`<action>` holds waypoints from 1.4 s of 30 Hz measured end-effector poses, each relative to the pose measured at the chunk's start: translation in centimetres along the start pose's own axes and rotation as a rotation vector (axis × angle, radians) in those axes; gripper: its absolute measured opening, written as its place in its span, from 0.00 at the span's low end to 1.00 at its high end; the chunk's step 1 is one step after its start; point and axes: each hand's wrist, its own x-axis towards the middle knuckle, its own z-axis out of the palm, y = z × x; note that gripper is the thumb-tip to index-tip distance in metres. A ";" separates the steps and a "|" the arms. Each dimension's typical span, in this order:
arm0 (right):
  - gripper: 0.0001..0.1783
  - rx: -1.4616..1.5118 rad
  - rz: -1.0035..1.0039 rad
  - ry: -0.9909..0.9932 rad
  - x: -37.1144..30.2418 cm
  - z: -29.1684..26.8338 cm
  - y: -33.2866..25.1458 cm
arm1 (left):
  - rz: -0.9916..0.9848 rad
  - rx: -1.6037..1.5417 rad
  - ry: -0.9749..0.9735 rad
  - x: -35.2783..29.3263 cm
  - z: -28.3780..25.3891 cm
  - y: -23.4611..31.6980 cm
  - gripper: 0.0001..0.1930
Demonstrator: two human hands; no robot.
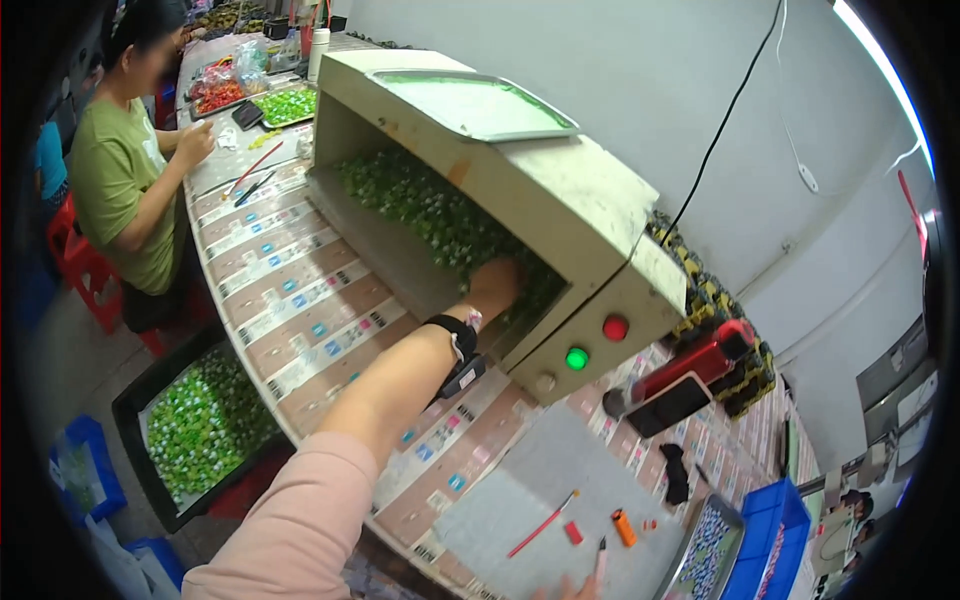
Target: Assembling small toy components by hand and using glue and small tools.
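Nearby, the right hand, partly cut off, lies beside a pen; grip indeterminable. Farther, the left hand, fingers hidden, grip indeterminable, meets green pieces inside the box: probably light, loose; pinch edges singly.

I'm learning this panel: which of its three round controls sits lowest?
The pale knob, set below the green button; the red button is highest.
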 end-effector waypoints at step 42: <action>0.15 0.459 0.123 0.030 -1.1 1.3 0.6 | -0.840 -1.934 -0.162 -13.2 -7.9 3.1 0.06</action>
